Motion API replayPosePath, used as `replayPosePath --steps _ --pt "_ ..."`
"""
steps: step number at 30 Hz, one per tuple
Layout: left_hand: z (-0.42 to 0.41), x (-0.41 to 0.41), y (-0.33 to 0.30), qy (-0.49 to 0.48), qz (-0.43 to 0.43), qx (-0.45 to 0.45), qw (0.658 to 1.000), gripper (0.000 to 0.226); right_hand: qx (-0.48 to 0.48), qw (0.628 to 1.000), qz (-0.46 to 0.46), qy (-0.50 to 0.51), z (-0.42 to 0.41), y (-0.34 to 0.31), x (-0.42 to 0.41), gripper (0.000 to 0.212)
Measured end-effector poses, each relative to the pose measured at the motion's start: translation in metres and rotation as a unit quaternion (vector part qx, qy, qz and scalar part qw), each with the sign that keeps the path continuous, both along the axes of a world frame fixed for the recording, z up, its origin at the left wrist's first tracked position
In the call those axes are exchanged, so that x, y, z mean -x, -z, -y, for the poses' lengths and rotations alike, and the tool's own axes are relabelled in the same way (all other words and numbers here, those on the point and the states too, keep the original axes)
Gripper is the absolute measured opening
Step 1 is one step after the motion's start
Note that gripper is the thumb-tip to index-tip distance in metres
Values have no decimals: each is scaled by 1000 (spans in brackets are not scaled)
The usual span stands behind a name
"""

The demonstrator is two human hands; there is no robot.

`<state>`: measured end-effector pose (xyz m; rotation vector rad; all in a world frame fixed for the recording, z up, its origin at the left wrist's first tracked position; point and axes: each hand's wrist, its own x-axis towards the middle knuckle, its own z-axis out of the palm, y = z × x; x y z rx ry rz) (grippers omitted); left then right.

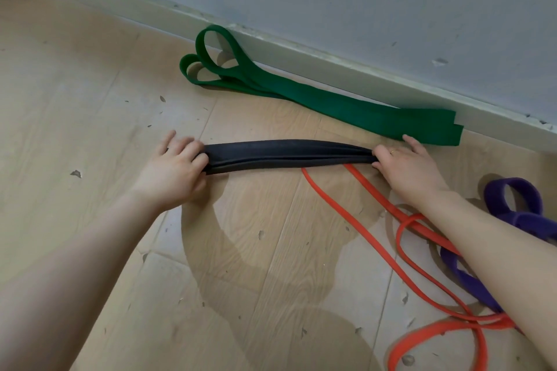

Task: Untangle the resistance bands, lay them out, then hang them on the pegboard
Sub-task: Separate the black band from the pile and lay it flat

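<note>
Two bare forearms enter from 6 o'clock and reach up toward the frame centre. Four resistance bands lie on the wooden floor (90,105), one of each colour.

Black band (286,154): one, folded into a flat stack, stretched horizontally at centre. Left hand (174,166) grips its 9 o'clock end, fingers curled over the fold. Right hand (410,166) grips its 3 o'clock end, fingers curled round the stack; a ring shows on one finger. The band spans the whole gap between the two grips, bowing slightly toward 12 o'clock.

Green band (331,105): one, folded, lying at 12 to 2 o'clock of the black band, alongside the baseboard (346,68) and well clear of the left hand. Its looped ends stand open at 11 o'clock; its squared end lies just beside the right hand's fingertips.

Orange band (422,277): one, running from under the black band near the right hand down to 5 o'clock, looping there.

Purple band (518,214): one, at 4 o'clock, partly hidden behind the right forearm, crossing the orange band.
</note>
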<state>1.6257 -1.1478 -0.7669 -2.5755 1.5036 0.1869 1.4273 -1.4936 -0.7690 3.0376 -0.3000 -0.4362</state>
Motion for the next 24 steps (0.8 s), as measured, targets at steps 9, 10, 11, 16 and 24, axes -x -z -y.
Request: replayPosePath --steps 9,10,11,16,24 --pt "9 14 15 -179 -18 -13 984 60 22 1000 1 7 -2 2 -1 9" --pt "16 10 12 -205 -33 -43 977 57 35 999 5 5 -1 2 -2 8" --pt "22 4 11 -222 -45 -62 972 54 46 999 3 7 -2 0 -4 12" --pt "35 -18 -4 -170 -114 -167 964 39 36 998 -31 49 -11 -7 -14 12" --pt "38 -6 -4 -163 8 -148 976 25 57 997 6 48 -5 -9 -24 12"
